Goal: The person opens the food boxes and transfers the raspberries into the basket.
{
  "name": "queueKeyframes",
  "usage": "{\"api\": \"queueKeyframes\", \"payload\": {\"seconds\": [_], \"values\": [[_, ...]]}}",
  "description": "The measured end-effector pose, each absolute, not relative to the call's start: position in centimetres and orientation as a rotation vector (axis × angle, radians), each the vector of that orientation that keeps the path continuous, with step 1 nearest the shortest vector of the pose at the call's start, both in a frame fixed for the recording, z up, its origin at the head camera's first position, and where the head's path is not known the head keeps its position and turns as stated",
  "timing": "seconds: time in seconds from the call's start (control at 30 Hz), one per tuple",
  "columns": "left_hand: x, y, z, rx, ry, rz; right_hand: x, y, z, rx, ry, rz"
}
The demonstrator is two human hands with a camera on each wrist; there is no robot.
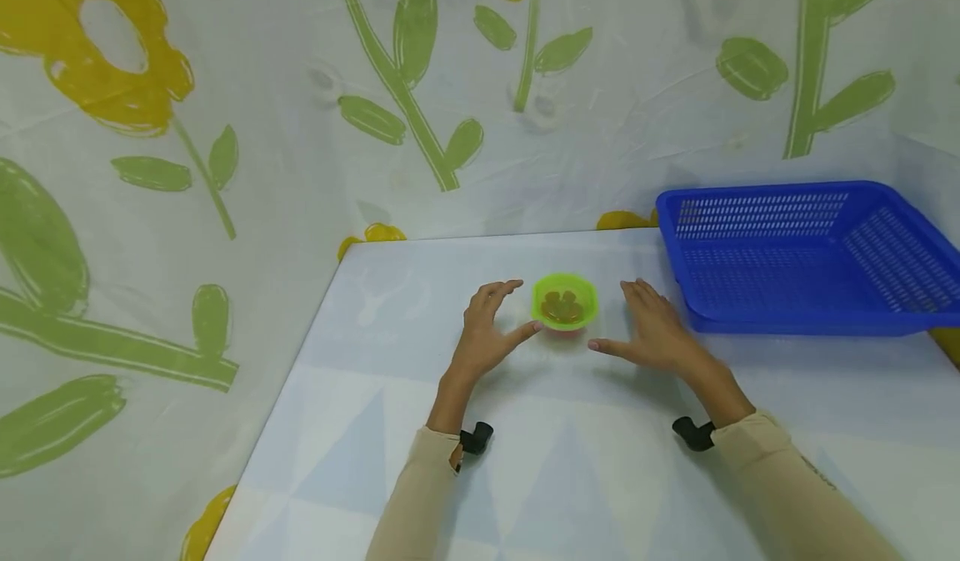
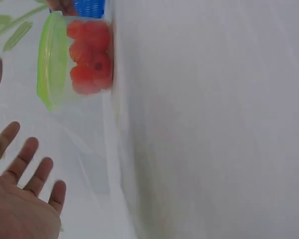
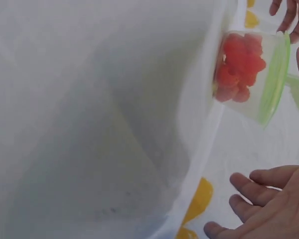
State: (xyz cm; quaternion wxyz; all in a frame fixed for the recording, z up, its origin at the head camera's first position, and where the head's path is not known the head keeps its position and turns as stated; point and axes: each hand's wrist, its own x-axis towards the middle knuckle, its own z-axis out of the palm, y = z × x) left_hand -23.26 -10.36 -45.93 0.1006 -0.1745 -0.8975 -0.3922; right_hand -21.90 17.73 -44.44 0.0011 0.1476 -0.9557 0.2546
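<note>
A translucent plastic container [image 2: 65,64] with a bright green lid [image 1: 565,288] stands upright on the table. Several round red pieces [image 3: 237,64] show through its wall; their exact kind is unclear. My left hand [image 1: 486,336] is just left of the container, thumb and fingers spread and apart from it. On the other side my right hand [image 1: 654,332] is held likewise, its thumb pointing toward the container without touching. Both palms face inward in the wrist views, with nothing in either hand.
A blue perforated plastic basket [image 1: 787,323] sits at the right back of the table [image 1: 420,428], beyond my right hand. Behind and to the left hangs a white cloth [image 1: 285,127] printed with yellow flowers and green leaves.
</note>
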Motion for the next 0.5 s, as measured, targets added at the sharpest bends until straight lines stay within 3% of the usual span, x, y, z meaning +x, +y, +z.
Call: {"api": "queueKeyframes", "payload": {"seconds": [0.5], "values": [[-24.2, -9.5, -47.8, -0.526, -2.335, -1.496, -22.5, 17.2, -46.1, 0.455, -2.984, 1.169]]}}
